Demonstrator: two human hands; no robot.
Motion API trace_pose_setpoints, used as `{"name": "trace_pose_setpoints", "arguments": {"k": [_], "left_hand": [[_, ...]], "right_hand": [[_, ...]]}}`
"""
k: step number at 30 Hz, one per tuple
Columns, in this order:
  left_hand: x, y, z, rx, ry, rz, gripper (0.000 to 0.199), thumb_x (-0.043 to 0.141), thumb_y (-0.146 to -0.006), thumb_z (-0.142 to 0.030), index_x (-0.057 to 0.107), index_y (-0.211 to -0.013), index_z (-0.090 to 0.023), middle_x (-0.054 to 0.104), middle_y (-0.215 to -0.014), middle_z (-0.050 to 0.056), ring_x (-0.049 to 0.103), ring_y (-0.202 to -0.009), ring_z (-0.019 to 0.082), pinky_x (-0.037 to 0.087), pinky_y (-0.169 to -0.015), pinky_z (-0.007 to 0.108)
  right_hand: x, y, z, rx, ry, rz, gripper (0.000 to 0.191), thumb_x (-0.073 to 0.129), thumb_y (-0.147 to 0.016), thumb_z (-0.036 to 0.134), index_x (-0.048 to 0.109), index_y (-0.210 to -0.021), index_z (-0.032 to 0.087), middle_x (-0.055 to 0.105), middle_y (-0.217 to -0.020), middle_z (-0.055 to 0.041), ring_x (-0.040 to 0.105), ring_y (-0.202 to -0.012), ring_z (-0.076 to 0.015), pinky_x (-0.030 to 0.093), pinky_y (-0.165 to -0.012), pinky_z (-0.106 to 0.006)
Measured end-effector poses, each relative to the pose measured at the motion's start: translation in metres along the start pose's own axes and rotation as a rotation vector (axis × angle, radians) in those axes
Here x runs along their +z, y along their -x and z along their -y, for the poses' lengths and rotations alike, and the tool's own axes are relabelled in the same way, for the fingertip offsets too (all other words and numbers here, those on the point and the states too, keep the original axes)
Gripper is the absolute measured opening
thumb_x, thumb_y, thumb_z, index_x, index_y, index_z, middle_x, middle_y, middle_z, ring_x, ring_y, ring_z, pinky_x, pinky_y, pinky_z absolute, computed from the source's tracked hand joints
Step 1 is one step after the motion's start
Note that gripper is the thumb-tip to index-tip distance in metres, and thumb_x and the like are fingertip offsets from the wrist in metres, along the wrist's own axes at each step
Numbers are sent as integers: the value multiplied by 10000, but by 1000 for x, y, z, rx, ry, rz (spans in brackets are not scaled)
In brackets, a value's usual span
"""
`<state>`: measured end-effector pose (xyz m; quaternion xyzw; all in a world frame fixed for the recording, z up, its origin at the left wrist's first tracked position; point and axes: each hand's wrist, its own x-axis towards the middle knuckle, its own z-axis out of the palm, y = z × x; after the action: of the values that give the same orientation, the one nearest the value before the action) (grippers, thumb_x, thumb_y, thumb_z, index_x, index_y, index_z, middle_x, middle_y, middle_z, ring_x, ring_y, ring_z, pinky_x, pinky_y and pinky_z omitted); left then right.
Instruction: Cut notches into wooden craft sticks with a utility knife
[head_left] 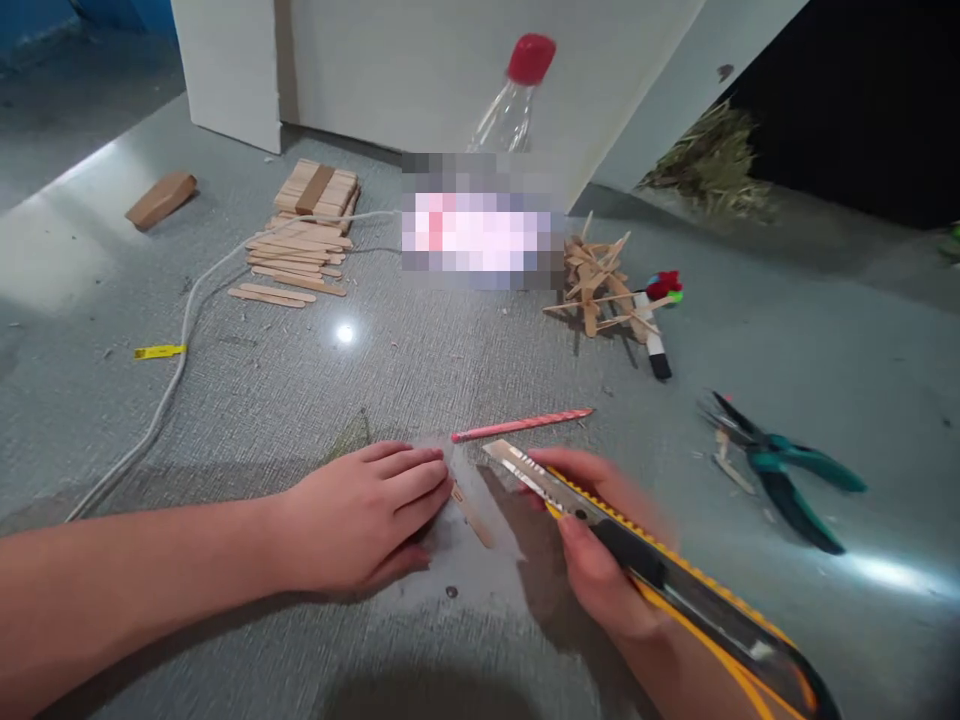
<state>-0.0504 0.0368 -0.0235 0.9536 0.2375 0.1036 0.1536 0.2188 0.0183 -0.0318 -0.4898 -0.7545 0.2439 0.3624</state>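
My left hand [375, 515] rests palm down on the grey surface, fingers together and bent. Its fingertips hold down a short wooden craft stick [472, 515], whose free end sticks out to the lower right; the rest is hidden. In my right hand [607, 575] is a yellow and black utility knife [660, 565], with its blade out and tilted up to the left. The blade tip hovers above and to the right of the stick, apart from it. A pink striped pencil [525, 425] lies just beyond both hands.
Teal-handled pliers [772, 455] lie at right. Behind them stands a craft-stick structure [596, 285]. Loose sticks [296, 250] and a bundle [319, 190] lie back left near a white cable [191, 310]. A red-capped bottle [506, 115] stands behind a blurred bright patch.
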Motion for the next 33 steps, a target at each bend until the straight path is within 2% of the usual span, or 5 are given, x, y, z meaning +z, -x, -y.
{"name": "trace_pose_setpoints", "arguments": {"k": [3,6,17,23,33], "left_hand": [[-2,-1,-1,-12,8,18,543,478,-1021,-424,518,-1407,-45,593,-1424,152,528,-1360,306,454,-1149,448],[-2,-2,-2,-18,-20,1,510,483,-1020,-397,546,-1385,-45,607,-1414,148,556,-1336,293,480,-1124,430],[1,-2,-3,-51,-103,-95,426,433,-1033,-305,597,-1325,-41,647,-1371,141,605,-1288,287,530,-1055,419],[1,-4,-2,-51,-98,-118,404,446,-1028,-295,611,-1296,-42,667,-1329,135,623,-1261,281,537,-1056,407],[3,-3,-4,-66,-34,-92,438,498,-1014,-283,565,-1359,-23,665,-1318,163,600,-1307,300,514,-1098,449]], "right_hand": [[0,-3,5,-82,41,1,235,623,-875,233,633,-1109,254,733,-896,-23,712,-718,-190,592,-652,-305],[3,-4,9,-117,45,-16,263,701,-838,174,622,-1072,263,737,-892,-14,724,-737,-187,604,-657,-294],[7,-2,19,3,22,61,256,607,-901,168,670,-1123,280,767,-1046,-57,767,-898,-221,661,-781,-338],[9,-6,23,-32,-45,85,244,598,-903,117,683,-1046,295,757,-960,-8,752,-808,-138,635,-727,-227],[10,-5,22,-74,-18,122,226,611,-897,115,670,-1033,286,770,-980,-7,768,-825,-153,640,-741,-234]]}}
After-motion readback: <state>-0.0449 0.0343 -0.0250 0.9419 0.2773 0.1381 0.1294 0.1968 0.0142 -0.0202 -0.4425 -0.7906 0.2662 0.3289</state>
